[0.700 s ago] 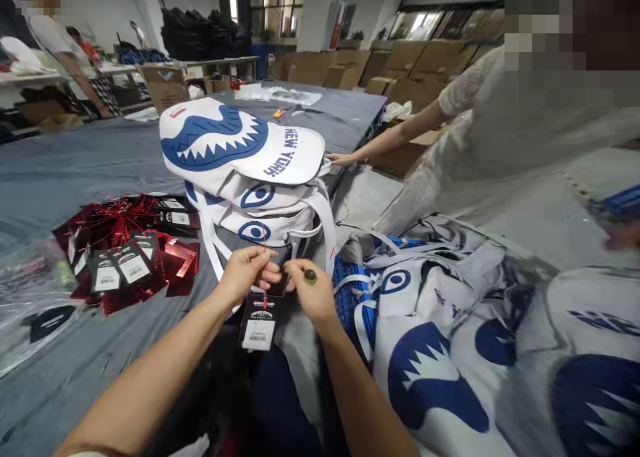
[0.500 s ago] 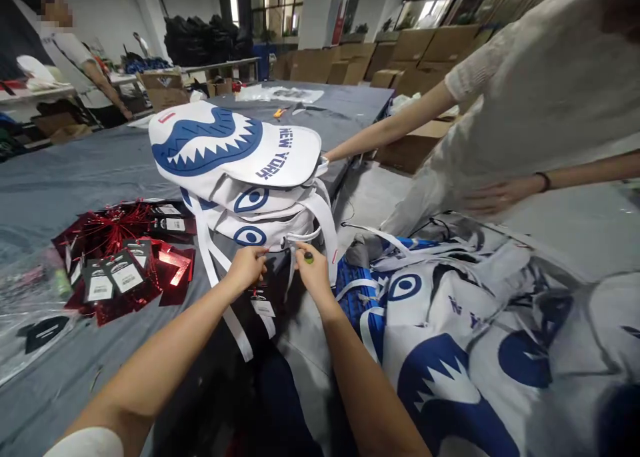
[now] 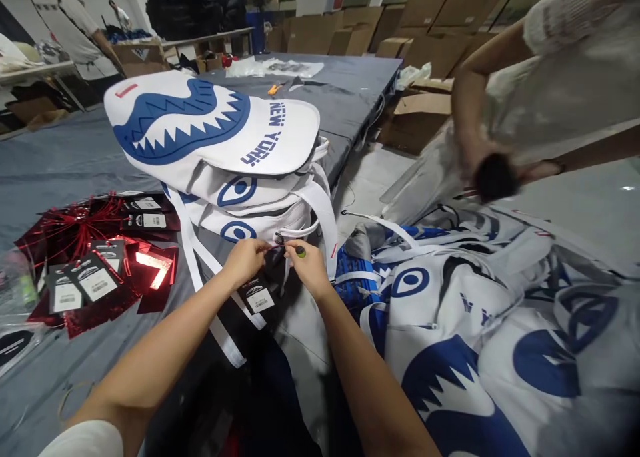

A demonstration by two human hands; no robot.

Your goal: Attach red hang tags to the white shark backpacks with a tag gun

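Tagging step in hand: left hand (image 3: 246, 260) and right hand (image 3: 309, 265), both pinched shut, hold the hang tag (image 3: 256, 296) cord at the backpack (image 3: 215, 137) zipper pull, counter (image 3: 60, 164) edge, 6 o'clock of the stack; next move, in my judgement, calls for securing the loop.

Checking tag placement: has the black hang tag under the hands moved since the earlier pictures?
Yes. The hang tag has come up toward the stacked backpacks; it hung lower before.
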